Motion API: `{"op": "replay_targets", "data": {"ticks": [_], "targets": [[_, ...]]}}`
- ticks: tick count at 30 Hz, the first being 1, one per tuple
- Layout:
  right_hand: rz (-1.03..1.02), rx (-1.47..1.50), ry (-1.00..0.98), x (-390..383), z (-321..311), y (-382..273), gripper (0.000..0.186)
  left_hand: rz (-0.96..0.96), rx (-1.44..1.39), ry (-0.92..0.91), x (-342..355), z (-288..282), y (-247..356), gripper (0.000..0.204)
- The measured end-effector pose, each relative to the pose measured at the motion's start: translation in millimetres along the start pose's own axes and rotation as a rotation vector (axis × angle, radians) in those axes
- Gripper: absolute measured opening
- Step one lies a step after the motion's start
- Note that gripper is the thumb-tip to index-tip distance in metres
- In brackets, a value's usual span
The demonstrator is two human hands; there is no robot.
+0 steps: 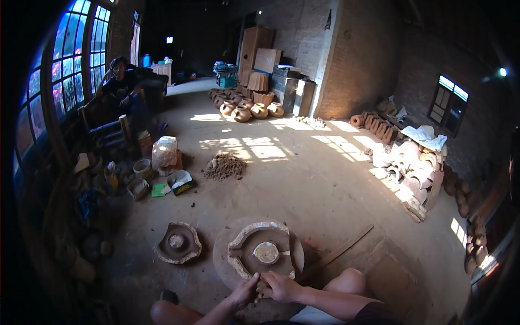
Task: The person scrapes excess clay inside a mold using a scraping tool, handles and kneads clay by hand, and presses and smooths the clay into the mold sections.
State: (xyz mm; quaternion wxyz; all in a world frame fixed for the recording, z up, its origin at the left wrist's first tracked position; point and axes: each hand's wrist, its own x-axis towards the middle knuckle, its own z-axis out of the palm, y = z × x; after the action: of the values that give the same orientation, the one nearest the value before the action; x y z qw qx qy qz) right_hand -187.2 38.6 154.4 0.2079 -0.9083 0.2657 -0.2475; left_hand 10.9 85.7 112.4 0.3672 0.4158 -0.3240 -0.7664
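One thick clay form (238, 265) on a round slab (221, 254), lower centre, looks heavy, stiff, chippable, best cupped by its outer wall, its near edge beside left hand (246, 293) and right hand (281, 287), fingers together, anything between them hidden.

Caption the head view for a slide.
Left hand and right hand together beside a curved clay form, pots beyond.

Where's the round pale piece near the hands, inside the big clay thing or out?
Inside: the round pale piece sits in the middle of the big clay thing, whose rim bends around its far side.
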Motion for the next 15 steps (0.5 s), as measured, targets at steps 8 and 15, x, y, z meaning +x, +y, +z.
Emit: {"op": "replay_targets", "data": {"ticks": [8,15], "targets": [[-0.161,-0.191,-0.127,-13.8,5.2,6.2,0.039,-0.152,0.132,-0.094,11.8,-14.4,-18.3,0.062],[0.244,0.163,-0.100,-9.9,0.7,7.5,0.037,0.064,0.366,0.052,12.2,-9.3,-6.2,0.045]]}}
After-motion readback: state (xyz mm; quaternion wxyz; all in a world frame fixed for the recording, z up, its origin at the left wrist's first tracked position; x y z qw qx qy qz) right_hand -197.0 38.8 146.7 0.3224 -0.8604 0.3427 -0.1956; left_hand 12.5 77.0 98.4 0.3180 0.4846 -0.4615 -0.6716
